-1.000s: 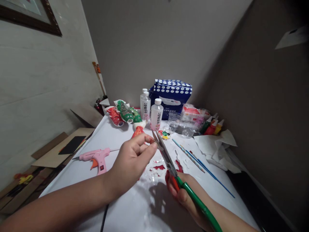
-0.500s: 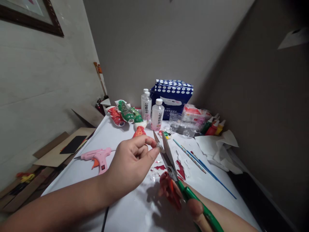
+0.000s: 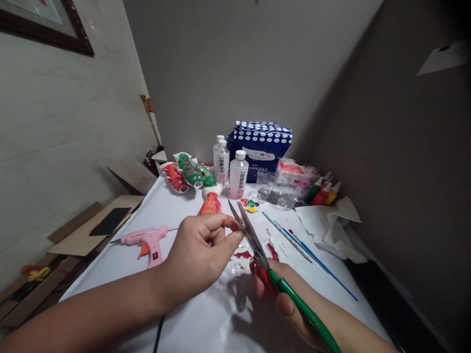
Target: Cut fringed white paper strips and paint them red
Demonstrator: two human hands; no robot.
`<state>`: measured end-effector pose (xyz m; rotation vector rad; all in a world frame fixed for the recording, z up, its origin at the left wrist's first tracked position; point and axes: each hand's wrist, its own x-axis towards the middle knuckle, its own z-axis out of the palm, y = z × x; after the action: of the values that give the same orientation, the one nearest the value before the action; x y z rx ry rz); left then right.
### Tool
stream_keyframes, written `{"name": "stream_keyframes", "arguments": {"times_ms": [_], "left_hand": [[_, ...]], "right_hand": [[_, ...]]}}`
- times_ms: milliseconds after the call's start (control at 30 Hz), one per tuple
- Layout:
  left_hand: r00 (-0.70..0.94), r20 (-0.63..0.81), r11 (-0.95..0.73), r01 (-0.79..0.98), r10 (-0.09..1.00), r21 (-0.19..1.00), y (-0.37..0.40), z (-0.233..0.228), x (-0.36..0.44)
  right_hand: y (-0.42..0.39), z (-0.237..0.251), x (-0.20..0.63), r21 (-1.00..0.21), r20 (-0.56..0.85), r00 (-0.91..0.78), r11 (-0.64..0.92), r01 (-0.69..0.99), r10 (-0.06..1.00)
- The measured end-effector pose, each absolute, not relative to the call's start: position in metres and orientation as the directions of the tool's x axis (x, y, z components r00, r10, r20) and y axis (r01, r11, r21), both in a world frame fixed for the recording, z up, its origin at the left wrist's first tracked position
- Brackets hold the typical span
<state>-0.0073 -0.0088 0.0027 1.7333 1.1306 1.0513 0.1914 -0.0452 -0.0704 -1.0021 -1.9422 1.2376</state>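
My left hand (image 3: 206, 252) is closed in a pinch at the middle of the view. Its thumb and forefinger hold a small pale piece (image 3: 242, 227), mostly hidden by the fingertips and right beside the blades. My right hand (image 3: 285, 294) grips scissors (image 3: 262, 257) with green handles, pointing up and away. Their two blades are slightly apart at the tips. Something red shows by the right fingers; I cannot make out whether it belongs to the scissors. Beneath the hands lie red and clear scraps (image 3: 273, 251) on the white-covered table (image 3: 198, 318).
A pink glue gun (image 3: 149, 241) lies left of my left hand. Painted fish (image 3: 189, 169) and bottles (image 3: 238, 176) stand behind. Paintbrushes (image 3: 312, 255), crumpled white paper (image 3: 327, 225) and paint bottles (image 3: 321, 193) are on the right. Cardboard (image 3: 99, 220) leans beyond the left edge.
The scissors have shifted slightly left, and their blades are closer together. My right hand has drawn its fingers in around the handles. My left hand keeps its pinch, nearly still.
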Motion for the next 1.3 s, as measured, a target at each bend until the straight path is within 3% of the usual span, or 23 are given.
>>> {"name": "stream_keyframes", "arguments": {"times_ms": [267,667,933,1133,1300], "left_hand": [[0.281,0.221,-0.303,0.297,0.934,0.905,-0.008,0.004,-0.010],[0.373,-0.043,0.012,0.085,0.927,0.996,0.003,-0.002,-0.005],[0.316,-0.061,0.040,0.074,0.947,0.996,-0.002,-0.004,-0.006],[0.341,-0.049,0.041,0.030,0.939,0.999,-0.005,-0.004,-0.009],[0.324,0.008,-0.041,0.093,0.946,0.995,-0.009,0.001,-0.010]], "right_hand": [[-0.043,-0.059,0.186,-0.948,0.082,-0.483,0.217,0.232,0.872],[-0.051,-0.090,0.172,-0.952,0.128,-0.394,0.224,0.209,0.910],[-0.052,-0.097,0.172,-0.965,0.181,-0.414,0.242,0.098,0.892],[-0.053,-0.092,0.166,-0.990,0.114,-0.433,0.139,0.027,0.894],[-0.050,-0.082,0.164,-0.983,0.098,-0.437,0.154,0.095,0.894]]}}
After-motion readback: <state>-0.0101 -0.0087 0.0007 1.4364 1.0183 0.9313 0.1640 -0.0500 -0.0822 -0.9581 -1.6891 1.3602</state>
